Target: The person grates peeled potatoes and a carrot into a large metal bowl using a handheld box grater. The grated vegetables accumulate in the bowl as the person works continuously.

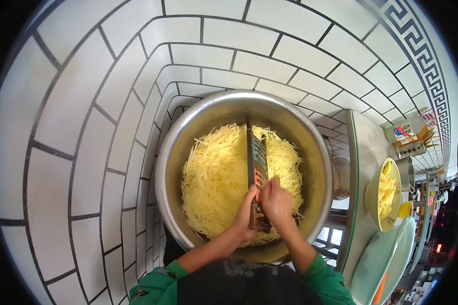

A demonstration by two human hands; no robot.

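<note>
A large steel pot stands before me, holding a broad heap of pale yellow shreds that look like potato. A long wooden-framed grater is tilted over the heap, its far end near the pot's back wall. My left hand grips the near end of the grater, thumb along its left edge. Against the grater's right side, my right hand is curled and blurred by motion. Whatever may be under its fingers is hidden.
White tiled walls rise close behind and left of the pot. On the counter at right are a yellow bowl of peeled pale pieces, a steel utensil holder, a labelled container and a green basin with an orange object, perhaps a carrot.
</note>
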